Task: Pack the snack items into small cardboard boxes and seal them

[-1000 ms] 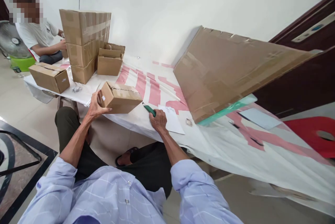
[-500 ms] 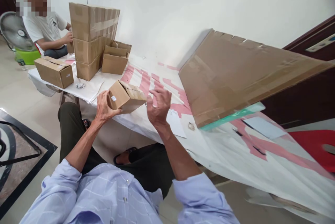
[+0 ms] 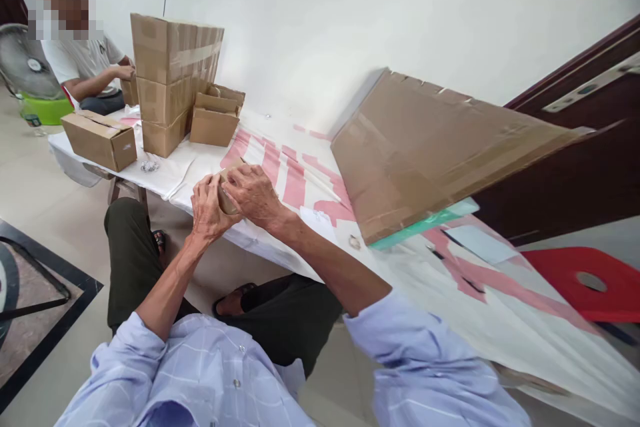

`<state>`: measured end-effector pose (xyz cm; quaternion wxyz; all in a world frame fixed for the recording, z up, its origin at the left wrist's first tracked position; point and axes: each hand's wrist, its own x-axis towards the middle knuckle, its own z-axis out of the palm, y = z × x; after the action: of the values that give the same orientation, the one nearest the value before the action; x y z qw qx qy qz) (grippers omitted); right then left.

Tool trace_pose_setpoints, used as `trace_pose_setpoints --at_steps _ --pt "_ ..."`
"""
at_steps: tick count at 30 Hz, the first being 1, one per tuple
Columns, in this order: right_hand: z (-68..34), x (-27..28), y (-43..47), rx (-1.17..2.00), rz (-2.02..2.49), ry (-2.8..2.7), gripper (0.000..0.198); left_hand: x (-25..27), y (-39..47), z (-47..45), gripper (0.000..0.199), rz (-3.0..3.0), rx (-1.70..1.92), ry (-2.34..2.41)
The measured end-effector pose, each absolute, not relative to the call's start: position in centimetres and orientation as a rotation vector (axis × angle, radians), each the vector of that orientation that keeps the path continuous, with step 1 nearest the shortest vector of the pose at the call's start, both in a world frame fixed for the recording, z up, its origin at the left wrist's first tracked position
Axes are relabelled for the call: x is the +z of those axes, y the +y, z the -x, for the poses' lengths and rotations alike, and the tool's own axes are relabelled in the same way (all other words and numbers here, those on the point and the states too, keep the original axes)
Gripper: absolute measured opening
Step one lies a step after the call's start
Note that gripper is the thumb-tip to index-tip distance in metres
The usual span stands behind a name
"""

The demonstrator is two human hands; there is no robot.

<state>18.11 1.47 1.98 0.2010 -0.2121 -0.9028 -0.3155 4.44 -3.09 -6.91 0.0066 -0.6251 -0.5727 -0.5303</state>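
Note:
A small brown cardboard box (image 3: 227, 202) is at the table's front edge, mostly hidden by my two hands. My left hand (image 3: 210, 206) grips its left side, thumb underneath and fingers bent over the edge. Across the near end lies my right hand (image 3: 253, 195), its fingers curled against the cardboard. Whether a small thing is under those fingertips cannot be made out. The white label seen earlier on this end is covered now.
Cardboard boxes (image 3: 163, 84) stand stacked at the left, beside an open box (image 3: 215, 124) and a closed box (image 3: 100, 138). A co-worker (image 3: 95, 70) sits behind them. A large cardboard sheet (image 3: 425, 154) leans at the wall. A red stool (image 3: 560, 274) is right.
My right hand has moved left from beyond the box's far end onto its near end. The box has turned to point more away from me, with my left hand still on it.

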Motion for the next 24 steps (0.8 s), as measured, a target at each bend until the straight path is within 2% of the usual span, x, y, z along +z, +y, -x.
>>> trace_pose_setpoints --at_steps 6,24 --pt "-17.63 2.15 1.13 -0.719 0.686 -2.643 0.025 -6.38 -3.51 -4.74 0.105 1.953 -1.621 -1.829" --pt "-17.58 2.62 1.54 -0.681 0.704 -2.682 0.031 -6.19 -3.61 -4.75 0.109 1.978 -1.597 -1.808"
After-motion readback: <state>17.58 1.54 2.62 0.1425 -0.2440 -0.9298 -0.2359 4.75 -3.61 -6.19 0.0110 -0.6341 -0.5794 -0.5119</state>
